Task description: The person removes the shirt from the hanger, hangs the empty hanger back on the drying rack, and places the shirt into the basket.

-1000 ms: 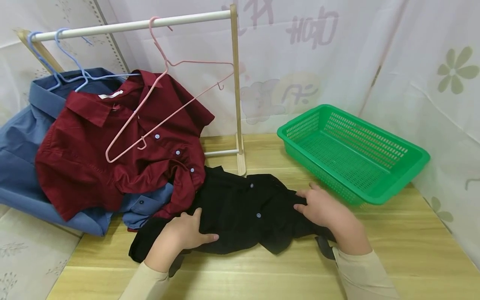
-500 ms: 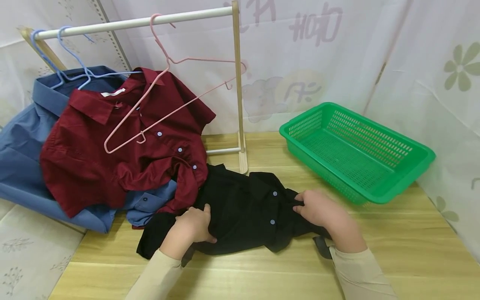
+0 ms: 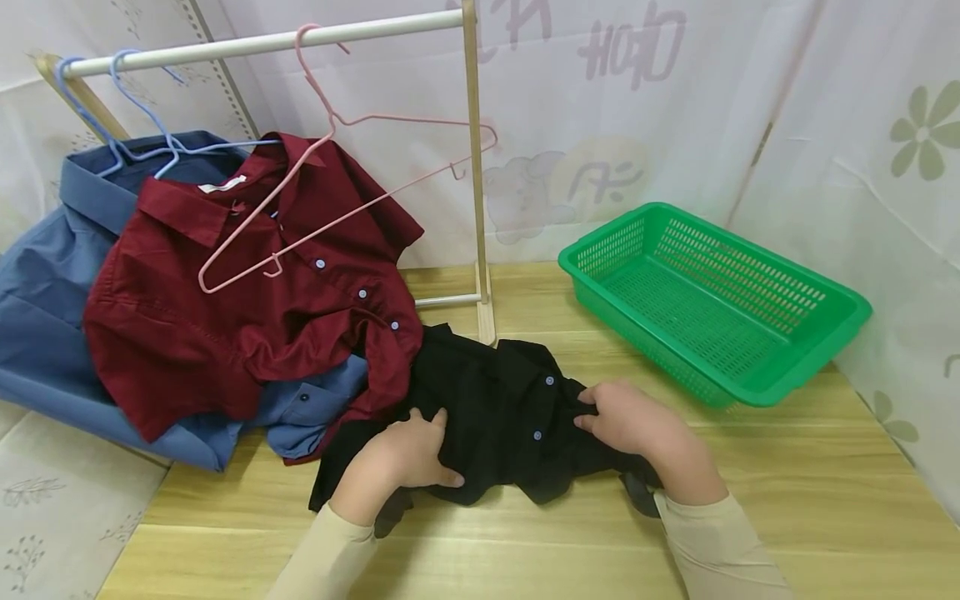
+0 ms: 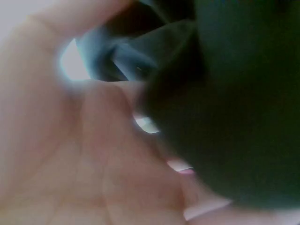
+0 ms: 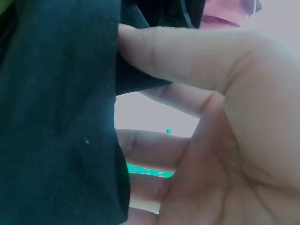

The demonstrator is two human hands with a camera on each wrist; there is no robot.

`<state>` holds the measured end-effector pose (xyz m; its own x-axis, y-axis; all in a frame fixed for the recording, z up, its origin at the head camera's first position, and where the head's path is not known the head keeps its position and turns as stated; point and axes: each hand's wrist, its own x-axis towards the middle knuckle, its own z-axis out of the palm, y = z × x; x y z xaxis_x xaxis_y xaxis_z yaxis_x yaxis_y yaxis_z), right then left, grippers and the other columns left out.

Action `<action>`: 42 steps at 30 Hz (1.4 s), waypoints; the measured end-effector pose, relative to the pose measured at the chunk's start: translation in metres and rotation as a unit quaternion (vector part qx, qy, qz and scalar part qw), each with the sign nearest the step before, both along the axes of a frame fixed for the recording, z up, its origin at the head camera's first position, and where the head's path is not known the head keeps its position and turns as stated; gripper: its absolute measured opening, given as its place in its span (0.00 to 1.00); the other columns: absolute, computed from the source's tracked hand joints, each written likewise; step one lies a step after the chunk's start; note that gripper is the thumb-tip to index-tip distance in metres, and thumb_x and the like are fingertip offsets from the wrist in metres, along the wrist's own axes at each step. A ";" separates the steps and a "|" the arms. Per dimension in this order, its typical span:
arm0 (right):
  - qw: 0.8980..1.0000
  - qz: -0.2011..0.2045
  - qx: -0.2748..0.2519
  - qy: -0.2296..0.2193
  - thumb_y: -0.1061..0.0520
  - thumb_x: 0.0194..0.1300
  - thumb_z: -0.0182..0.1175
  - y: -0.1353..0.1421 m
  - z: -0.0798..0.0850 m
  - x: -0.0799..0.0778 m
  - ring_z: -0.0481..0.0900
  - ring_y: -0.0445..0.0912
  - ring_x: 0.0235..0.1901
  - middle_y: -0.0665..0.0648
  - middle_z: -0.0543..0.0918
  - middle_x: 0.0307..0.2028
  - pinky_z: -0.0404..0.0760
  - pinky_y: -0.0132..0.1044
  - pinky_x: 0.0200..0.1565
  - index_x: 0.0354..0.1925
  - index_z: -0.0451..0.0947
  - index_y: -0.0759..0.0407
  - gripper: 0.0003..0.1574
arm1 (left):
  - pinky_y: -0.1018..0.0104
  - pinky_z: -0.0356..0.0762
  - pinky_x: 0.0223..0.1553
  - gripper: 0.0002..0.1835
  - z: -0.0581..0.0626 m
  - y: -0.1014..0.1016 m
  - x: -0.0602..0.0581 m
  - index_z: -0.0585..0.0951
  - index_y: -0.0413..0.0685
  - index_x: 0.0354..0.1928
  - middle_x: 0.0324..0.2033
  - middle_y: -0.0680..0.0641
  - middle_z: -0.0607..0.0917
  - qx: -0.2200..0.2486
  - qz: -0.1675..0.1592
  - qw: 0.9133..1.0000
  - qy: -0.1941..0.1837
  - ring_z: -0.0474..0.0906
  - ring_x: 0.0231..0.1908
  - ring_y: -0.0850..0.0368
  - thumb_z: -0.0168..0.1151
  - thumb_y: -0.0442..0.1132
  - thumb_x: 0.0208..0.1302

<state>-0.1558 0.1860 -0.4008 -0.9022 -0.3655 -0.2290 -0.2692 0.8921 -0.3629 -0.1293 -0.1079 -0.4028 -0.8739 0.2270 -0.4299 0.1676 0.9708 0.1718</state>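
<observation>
A black short-sleeved shirt (image 3: 480, 400) with pale buttons lies crumpled on the table. My left hand (image 3: 408, 454) holds its left part, thumb toward the front and fingers across the cloth. In the left wrist view, dark fabric (image 4: 234, 103) hides the fingertips. On the shirt's right side my right hand (image 3: 633, 421) pinches the cloth between thumb and index finger. The right wrist view shows the thumb pressed on the dark fabric (image 5: 65, 117), with the other fingers reaching behind it.
A rack with a white bar (image 3: 247, 48) stands at the back left. A blue shirt (image 3: 45, 292) and a dark red shirt (image 3: 187, 317) hang there on blue hangers (image 3: 168, 150), beside a bare pink hanger (image 3: 390, 196). A green basket (image 3: 720, 367) sits back right on the wooden table (image 3: 525, 550).
My left hand has moved right, bringing the shirt's left end closer to the right hand. My right hand has shifted slightly left. The pink hanger has swung a little.
</observation>
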 end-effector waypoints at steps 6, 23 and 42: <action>1.000 0.020 -0.004 -0.016 0.44 0.67 0.60 -0.006 0.004 0.003 0.78 0.58 0.58 0.66 0.79 0.58 0.75 0.54 0.58 0.64 0.69 0.67 0.38 | 0.42 0.77 0.54 0.55 0.004 0.018 0.011 0.61 0.41 0.73 0.68 0.30 0.65 0.027 -0.003 1.000 0.010 0.72 0.59 0.27 0.71 0.64 0.50; 0.999 0.034 -0.023 -0.004 0.42 0.62 0.66 -0.059 -0.003 0.009 0.83 0.49 0.41 0.63 0.84 0.42 0.81 0.45 0.45 0.63 0.62 0.69 0.45 | 0.47 0.72 0.62 0.49 0.008 0.043 0.020 0.52 0.52 0.77 0.75 0.36 0.53 0.107 -0.092 0.990 0.008 0.66 0.67 0.34 0.67 0.52 0.59; 0.998 -0.015 -0.057 0.019 0.64 0.64 0.53 0.001 -0.004 -0.007 0.80 0.55 0.43 0.67 0.82 0.45 0.79 0.51 0.47 0.56 0.71 0.74 0.23 | 0.40 0.77 0.52 0.50 0.010 0.051 0.039 0.51 0.68 0.77 0.76 0.41 0.55 0.020 -0.077 0.993 0.086 0.62 0.68 0.29 0.64 0.66 0.57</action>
